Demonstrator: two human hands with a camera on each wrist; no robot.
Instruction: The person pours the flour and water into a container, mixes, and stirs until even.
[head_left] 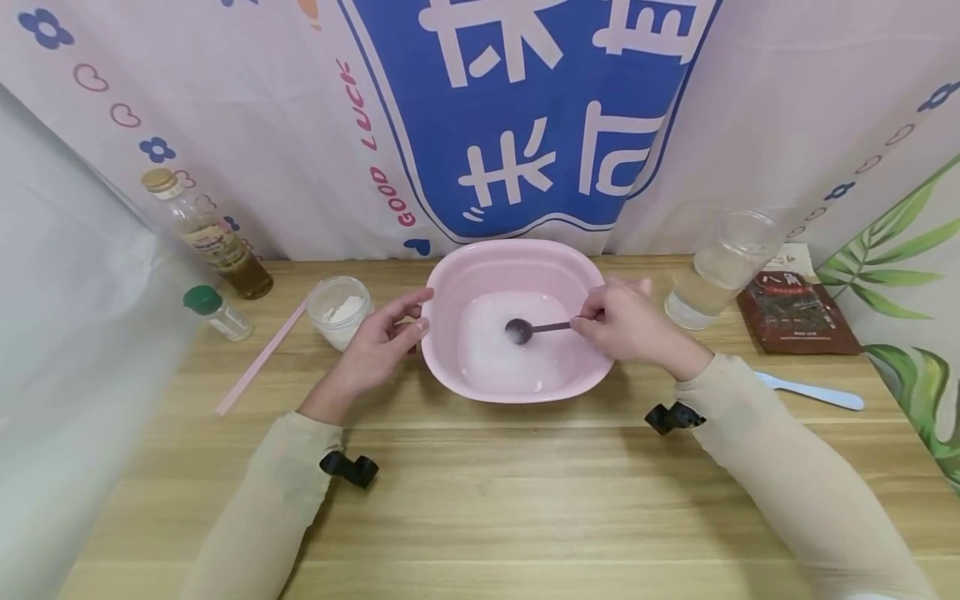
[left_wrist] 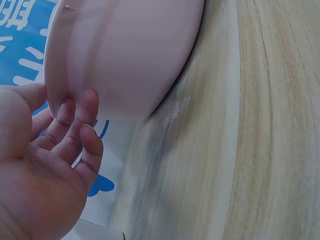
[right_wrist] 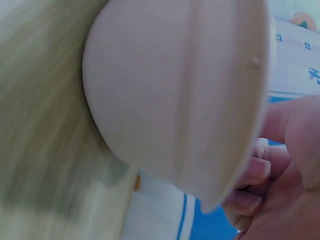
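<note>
A pink plastic basin [head_left: 517, 392] stands in the middle of the table, with whitish cloudy liquid in its bottom. My left hand [head_left: 378, 342] holds the basin's left rim; in the left wrist view its thumb meets the rim edge and the fingertips [left_wrist: 90, 102] bend against the outer wall. Over the right rim, my right hand [head_left: 630, 325] pinches the handle of a dark measuring spoon [head_left: 519, 331], whose bowl is in the basin at the liquid. In the right wrist view the basin's wall hides the spoon, and curled fingers [right_wrist: 257, 170] show beside the rim.
On the left are an oil bottle [head_left: 225, 250], a green-capped shaker [head_left: 217, 312], pink chopsticks [head_left: 262, 358] and a jar of white powder [head_left: 339, 310]. On the right stand a clear jug of water [head_left: 712, 275], a brown packet [head_left: 795, 312] and a pale blue utensil [head_left: 817, 391]. A printed curtain [head_left: 300, 167] hangs behind.
</note>
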